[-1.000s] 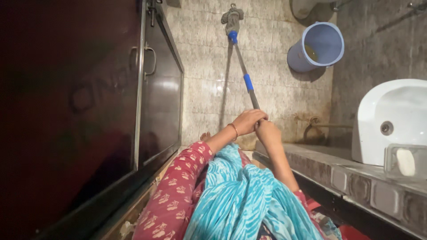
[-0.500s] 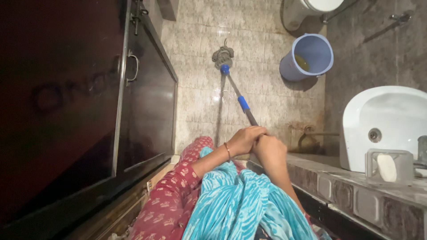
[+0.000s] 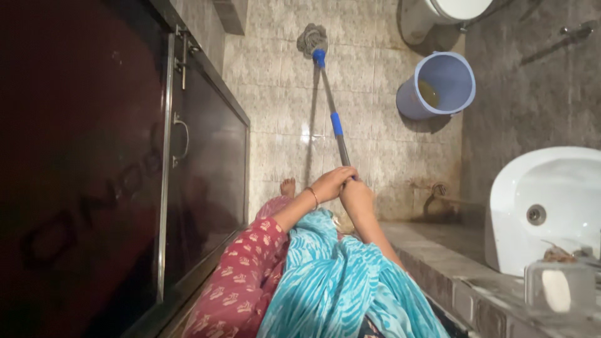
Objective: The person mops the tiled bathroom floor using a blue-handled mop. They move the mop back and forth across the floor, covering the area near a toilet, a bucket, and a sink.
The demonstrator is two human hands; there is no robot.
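Wet, glossy tile covers the floor (image 3: pixel 282 106), and that sheen is the main hazard here. The person stands on it with a bare foot (image 3: pixel 288 186) showing just past the patterned trouser leg, so a slip looks likely if weight shifts forward during a push. Both hands are wrapped round the near end of the mop handle (image 3: pixel 332 119): the left hand (image 3: pixel 330 183), with a bangle at its wrist, closes over the pole from the left, and the right hand (image 3: pixel 355 195) grips just below and beside it, the two touching. The pole runs away from the hands to the grey mop head (image 3: pixel 311 39), which rests on the tiles far out, near the base of the toilet (image 3: pixel 438 12).

With the hands bunched together at one end, control of the far end seems weak; a sideways swing could strike the blue bucket (image 3: pixel 436 84), which stands near the pole's right and appears to hold some yellowish liquid, and tip it. The long turquoise scarf (image 3: pixel 338 281) hangs loose under the arms and could catch on the handle.
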